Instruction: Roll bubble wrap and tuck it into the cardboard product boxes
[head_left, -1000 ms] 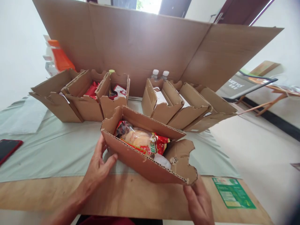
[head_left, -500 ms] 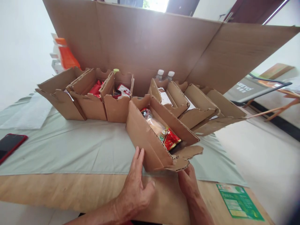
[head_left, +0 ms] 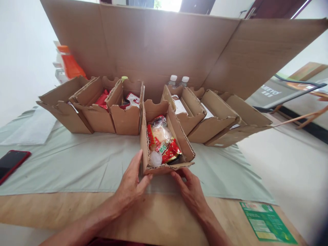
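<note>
An open-topped cardboard box (head_left: 186, 145) stands in front of me, jutting forward from between two groups of similar boxes. Inside it lies a red snack packet (head_left: 167, 150) with a clear window, and a whitish round thing (head_left: 155, 159) in the near left corner. My left hand (head_left: 132, 181) grips the near left corner, fingers along the side wall and thumb at the front. At the lower front edge, toward the right, my right hand (head_left: 189, 186) holds the box with its thumb against the front; its other fingertips are partly hidden.
Left stand cardboard boxes (head_left: 102, 119), one with a red packet (head_left: 103, 99). More boxes (head_left: 217, 123) stand at right. Behind rise a cardboard panel (head_left: 159, 44), two white-capped bottles (head_left: 173, 80) and an orange bottle (head_left: 71, 65). A phone (head_left: 12, 164) and green card (head_left: 268, 222) lie nearby.
The box has swung round to the left at its near end and now points almost straight at me. Both hands moved left with it, and the left one closed on its corner.
</note>
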### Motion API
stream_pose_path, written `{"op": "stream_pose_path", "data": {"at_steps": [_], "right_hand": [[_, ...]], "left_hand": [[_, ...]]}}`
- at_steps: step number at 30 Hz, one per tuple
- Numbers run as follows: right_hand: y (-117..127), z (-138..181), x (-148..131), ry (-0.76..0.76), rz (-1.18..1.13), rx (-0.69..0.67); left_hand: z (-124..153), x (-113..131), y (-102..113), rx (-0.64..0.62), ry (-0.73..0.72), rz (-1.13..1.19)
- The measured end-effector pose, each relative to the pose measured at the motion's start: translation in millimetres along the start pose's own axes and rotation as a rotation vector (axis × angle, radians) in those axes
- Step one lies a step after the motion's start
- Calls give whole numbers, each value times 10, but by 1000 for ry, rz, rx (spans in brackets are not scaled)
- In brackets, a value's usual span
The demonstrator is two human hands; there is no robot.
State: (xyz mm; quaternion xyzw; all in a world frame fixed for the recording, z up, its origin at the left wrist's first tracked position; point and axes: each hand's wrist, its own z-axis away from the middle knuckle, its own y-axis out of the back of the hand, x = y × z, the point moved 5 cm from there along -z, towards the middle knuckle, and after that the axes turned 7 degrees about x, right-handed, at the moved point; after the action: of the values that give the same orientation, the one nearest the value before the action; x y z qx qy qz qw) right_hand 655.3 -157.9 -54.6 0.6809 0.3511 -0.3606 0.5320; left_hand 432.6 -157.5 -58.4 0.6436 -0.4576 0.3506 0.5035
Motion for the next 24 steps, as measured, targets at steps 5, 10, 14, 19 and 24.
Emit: {"op": "stream_pose_path", "data": {"at_steps": [5,10,14,19,24], "right_hand": [[-52,-54,228,-84,-122,56],[-23,32,319,-88,-129,79],[-21,73,264,-25,-129,59],[-32,66,181,82,-73,39],[-18,82,139,107,-37,32]], "left_hand": [[-459,-109,141,28,50,-258],[-1011,-189,232,175,94,-377],[-931,-70,136,219,3,-296],[-952,-58,-134,102,-70,-210],[-1344,-261,-202,95,-55,-226]]}}
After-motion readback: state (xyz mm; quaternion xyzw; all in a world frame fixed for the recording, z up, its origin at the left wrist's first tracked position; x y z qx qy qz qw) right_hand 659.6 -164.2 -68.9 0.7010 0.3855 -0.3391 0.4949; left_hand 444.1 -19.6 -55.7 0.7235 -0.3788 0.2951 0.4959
